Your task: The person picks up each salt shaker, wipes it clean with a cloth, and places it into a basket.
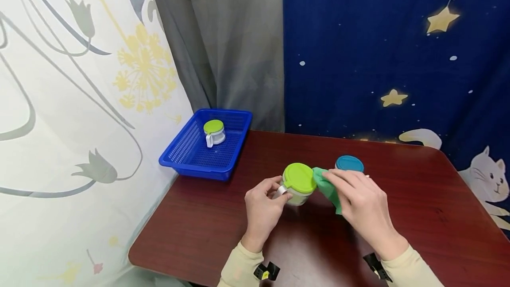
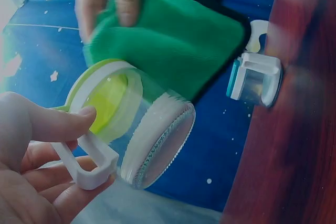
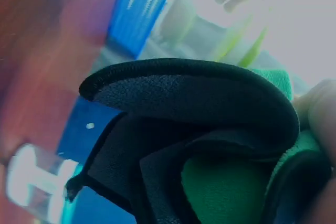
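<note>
My left hand (image 1: 264,207) grips the white handle (image 2: 89,166) of a clear jar (image 1: 296,198) with a lime-green lid (image 1: 299,177). In the left wrist view the jar is tilted, its ridged base toward the right. My right hand (image 1: 364,200) pinches a green cloth (image 1: 328,189) with dark edging, right at the lid's right side. The cloth's dark grey underside (image 3: 184,98) hangs in folds in the right wrist view. Behind the right hand stands a second jar with a blue lid (image 1: 349,163), partly hidden in the head view; its white handle shows in the left wrist view.
A blue plastic basket (image 1: 205,172) sits at the table's back left, holding another green-lidded jar (image 1: 215,134) with a white handle. The dark red table (image 1: 207,229) meets a grey curtain (image 1: 247,48) and a navy star-printed curtain (image 1: 358,79) behind.
</note>
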`<state>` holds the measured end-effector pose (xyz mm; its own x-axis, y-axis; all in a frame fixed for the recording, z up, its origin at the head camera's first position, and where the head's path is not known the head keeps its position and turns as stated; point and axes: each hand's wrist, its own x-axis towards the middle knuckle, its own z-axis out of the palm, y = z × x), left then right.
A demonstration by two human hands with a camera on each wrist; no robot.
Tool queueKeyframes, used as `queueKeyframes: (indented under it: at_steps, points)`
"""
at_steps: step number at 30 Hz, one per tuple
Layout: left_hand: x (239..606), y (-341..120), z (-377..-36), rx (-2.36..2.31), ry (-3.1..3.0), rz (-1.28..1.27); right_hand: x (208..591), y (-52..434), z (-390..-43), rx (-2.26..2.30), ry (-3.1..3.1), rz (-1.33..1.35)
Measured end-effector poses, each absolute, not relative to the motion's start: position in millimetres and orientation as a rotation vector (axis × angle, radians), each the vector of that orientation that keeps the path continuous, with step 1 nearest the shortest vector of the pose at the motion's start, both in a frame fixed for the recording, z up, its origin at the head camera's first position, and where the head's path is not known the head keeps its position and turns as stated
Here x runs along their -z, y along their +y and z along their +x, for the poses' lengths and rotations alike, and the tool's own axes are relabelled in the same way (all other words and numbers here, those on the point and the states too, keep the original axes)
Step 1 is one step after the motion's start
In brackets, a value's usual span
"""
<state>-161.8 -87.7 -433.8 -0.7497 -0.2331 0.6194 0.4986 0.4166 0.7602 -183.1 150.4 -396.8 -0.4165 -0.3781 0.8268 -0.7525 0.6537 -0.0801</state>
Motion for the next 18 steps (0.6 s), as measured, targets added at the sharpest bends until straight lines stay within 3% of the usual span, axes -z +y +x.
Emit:
queueKeyframes:
  at_steps: [10, 18]
  points:
    - [430, -83, -159, 1.317, -2.020, -0.291, 382, 124, -166, -0.482, -1.883, 1.109]
    - [433, -84, -157, 1.294, -2.024, -0.295, 400, 147, -192, -0.389, -2.039, 1.022]
